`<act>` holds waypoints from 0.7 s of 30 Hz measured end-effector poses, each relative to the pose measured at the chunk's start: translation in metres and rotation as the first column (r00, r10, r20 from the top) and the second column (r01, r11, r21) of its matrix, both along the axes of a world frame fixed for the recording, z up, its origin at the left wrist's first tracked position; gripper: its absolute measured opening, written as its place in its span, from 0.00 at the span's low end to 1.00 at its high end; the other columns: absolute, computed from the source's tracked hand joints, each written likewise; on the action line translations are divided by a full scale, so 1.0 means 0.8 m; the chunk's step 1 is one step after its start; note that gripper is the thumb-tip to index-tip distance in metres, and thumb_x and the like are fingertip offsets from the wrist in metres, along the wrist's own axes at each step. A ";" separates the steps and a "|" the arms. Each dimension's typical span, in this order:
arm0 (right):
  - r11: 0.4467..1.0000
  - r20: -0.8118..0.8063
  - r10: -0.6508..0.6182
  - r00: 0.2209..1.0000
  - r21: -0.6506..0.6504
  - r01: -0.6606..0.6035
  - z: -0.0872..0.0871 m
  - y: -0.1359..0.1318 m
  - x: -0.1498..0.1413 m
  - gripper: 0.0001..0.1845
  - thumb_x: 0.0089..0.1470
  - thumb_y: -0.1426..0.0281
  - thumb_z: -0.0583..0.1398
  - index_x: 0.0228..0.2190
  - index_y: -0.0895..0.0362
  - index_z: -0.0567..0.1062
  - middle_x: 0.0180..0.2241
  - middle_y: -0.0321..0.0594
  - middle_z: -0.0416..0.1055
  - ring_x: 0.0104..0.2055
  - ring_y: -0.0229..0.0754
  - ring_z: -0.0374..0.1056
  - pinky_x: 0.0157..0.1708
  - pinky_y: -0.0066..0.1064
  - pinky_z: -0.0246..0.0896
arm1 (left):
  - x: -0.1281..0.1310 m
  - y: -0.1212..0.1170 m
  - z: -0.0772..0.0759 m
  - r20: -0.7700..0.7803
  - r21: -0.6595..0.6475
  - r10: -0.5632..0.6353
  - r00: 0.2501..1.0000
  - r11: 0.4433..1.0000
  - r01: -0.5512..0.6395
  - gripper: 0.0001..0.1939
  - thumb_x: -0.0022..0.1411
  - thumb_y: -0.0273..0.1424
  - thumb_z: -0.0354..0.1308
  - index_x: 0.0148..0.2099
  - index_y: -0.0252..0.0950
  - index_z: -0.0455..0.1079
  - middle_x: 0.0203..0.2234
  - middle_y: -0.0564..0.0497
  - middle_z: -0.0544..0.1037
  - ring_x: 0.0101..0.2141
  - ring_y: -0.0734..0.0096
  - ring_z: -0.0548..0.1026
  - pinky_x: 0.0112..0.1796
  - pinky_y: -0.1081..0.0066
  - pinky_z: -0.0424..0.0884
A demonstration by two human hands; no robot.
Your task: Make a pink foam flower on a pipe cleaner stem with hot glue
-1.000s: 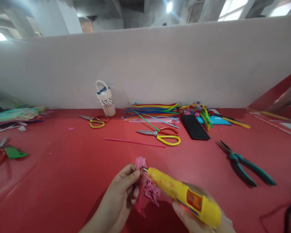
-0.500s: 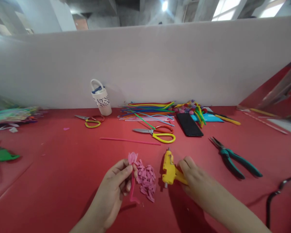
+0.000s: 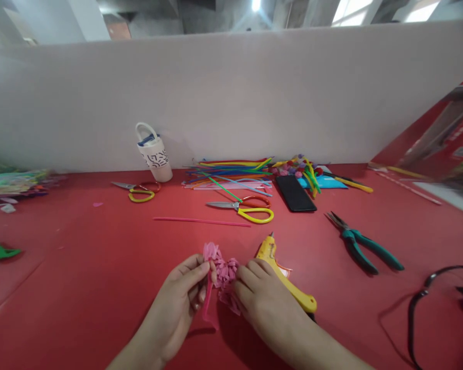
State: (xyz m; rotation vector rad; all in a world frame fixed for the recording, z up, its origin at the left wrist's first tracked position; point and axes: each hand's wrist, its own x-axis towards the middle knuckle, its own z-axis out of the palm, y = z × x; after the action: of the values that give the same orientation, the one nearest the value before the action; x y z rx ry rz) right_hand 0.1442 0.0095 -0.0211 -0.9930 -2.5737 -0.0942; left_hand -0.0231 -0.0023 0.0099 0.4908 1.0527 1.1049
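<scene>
My left hand pinches a small pink flower by its stem, just below the petals. The stem is a darker pink pipe cleaner, hanging down and bent at its lower end. Right beside it on the red table lies a heap of pink strips. My right hand is down at the heap's right side with its fingers curled in; the fingertips are hidden, so what they hold does not show. Behind that hand a yellow glue gun lies on the table, its nozzle pointing away from me.
Beyond the hands lie a pink pipe cleaner, scissors, a black phone and a pile of coloured pipe cleaners. Green-handled pliers and a black cable are at right. A white tumbler stands by the partition.
My right hand has put the glue gun down on the table, let go of it and moved left to the pink heap. My left hand keeps holding the flower.
</scene>
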 end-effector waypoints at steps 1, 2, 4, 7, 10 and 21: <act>1.000 0.000 -0.003 1.000 -0.003 0.003 -0.001 0.001 0.000 0.09 0.48 0.76 0.62 0.22 0.57 0.67 0.24 0.34 0.65 0.27 0.40 0.55 0.31 0.34 0.46 | 0.000 0.000 0.000 0.001 0.000 -0.003 1.000 1.000 0.003 0.06 0.51 0.29 0.62 0.28 0.32 0.68 0.19 0.57 0.69 0.15 0.88 0.59 0.17 0.83 0.53; 1.000 0.000 -0.005 1.000 -0.007 0.005 0.000 0.001 0.000 0.09 0.49 0.77 0.61 0.22 0.57 0.67 0.24 0.35 0.66 0.28 0.41 0.55 0.31 0.34 0.47 | 0.000 -0.001 0.000 0.002 -0.002 -0.004 1.000 1.000 0.004 0.06 0.52 0.29 0.62 0.28 0.32 0.68 0.19 0.57 0.69 0.15 0.88 0.59 0.17 0.83 0.53; 1.000 -0.004 -0.009 1.000 -0.026 0.008 0.004 0.001 0.000 0.09 0.51 0.78 0.59 0.22 0.57 0.67 0.25 0.36 0.66 0.28 0.41 0.56 0.31 0.34 0.48 | -0.001 -0.001 -0.001 0.006 -0.013 -0.003 1.000 1.000 0.003 0.05 0.52 0.29 0.62 0.28 0.32 0.69 0.19 0.57 0.70 0.15 0.87 0.59 0.17 0.83 0.54; 0.996 -0.033 -0.031 0.999 -0.090 0.028 0.014 -0.001 0.001 0.09 0.52 0.81 0.56 0.24 0.57 0.67 0.26 0.37 0.67 0.27 0.41 0.59 0.30 0.34 0.52 | -0.001 -0.001 -0.002 0.015 -0.014 -0.002 1.000 1.000 0.003 0.03 0.52 0.27 0.62 0.29 0.33 0.71 0.19 0.57 0.70 0.17 0.84 0.62 0.20 0.82 0.58; 0.982 -0.101 -0.080 0.992 -0.178 0.061 0.026 -0.002 0.005 0.09 0.52 0.83 0.53 0.26 0.57 0.66 0.27 0.37 0.67 0.27 0.38 0.62 0.30 0.30 0.57 | 0.000 -0.001 -0.001 0.042 0.030 -0.043 0.998 0.999 0.042 0.01 0.52 0.25 0.61 0.29 0.33 0.72 0.21 0.55 0.72 0.22 0.79 0.67 0.27 0.80 0.64; 0.955 -0.262 -0.139 0.955 -0.291 0.059 0.037 -0.004 0.010 0.11 0.52 0.83 0.53 0.25 0.56 0.64 0.26 0.37 0.66 0.27 0.38 0.63 0.29 0.28 0.60 | 0.005 -0.007 0.002 0.039 0.021 -0.109 0.993 0.994 0.108 0.04 0.55 0.24 0.58 0.31 0.32 0.73 0.24 0.50 0.76 0.27 0.74 0.72 0.32 0.76 0.68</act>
State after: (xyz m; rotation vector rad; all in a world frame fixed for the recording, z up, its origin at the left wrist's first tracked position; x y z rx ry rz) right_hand 0.1520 0.0063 0.0083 -1.1450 -2.3151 0.3710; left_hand -0.0189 -0.0075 0.0116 0.5332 0.9700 1.0255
